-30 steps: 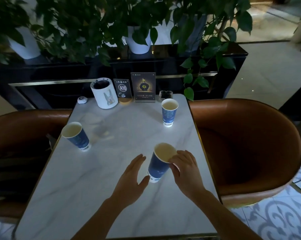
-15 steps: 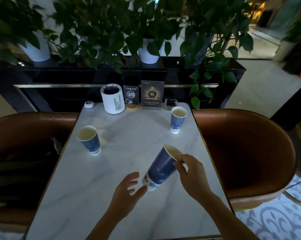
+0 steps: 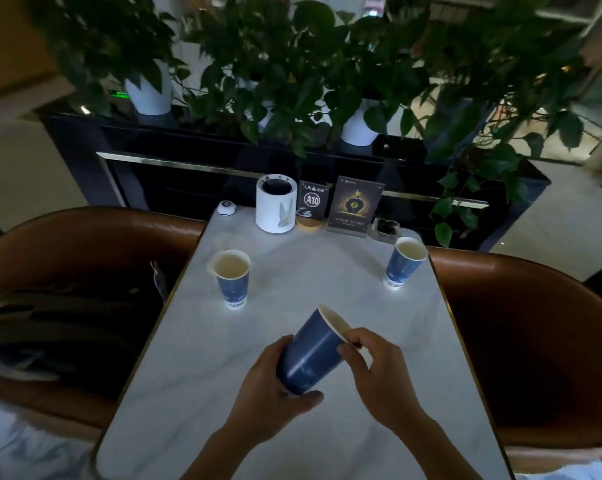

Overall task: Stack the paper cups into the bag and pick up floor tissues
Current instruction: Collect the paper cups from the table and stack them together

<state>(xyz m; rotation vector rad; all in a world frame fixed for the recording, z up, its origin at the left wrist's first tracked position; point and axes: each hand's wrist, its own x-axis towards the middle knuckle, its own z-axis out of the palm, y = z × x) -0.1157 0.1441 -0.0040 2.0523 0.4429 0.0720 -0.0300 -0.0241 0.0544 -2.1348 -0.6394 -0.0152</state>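
Observation:
A blue paper cup (image 3: pixel 311 351) is lifted off the white marble table (image 3: pixel 202 393) and tilted, its mouth facing up and to the right. My left hand (image 3: pixel 271 393) wraps its base from below. My right hand (image 3: pixel 375 368) pinches its rim with thumb and fingers. A second blue cup (image 3: pixel 232 277) stands upright at the table's left side, and a third blue cup (image 3: pixel 401 261) stands upright at the far right. I see no bag and no floor tissues.
At the table's far end stand a white cylindrical holder (image 3: pixel 276 203), an A10 sign (image 3: pixel 311 202), a dark menu card (image 3: pixel 356 206), a glass ashtray (image 3: pixel 386 230) and a small white button (image 3: pixel 227 206). Brown leather chairs (image 3: pixel 535 341) flank the table. Potted plants (image 3: pixel 292 81) rise behind.
The cup has been raised off the table and tilted further. My left hand has closed around its base. My right hand stays on the rim. The camera has tipped up.

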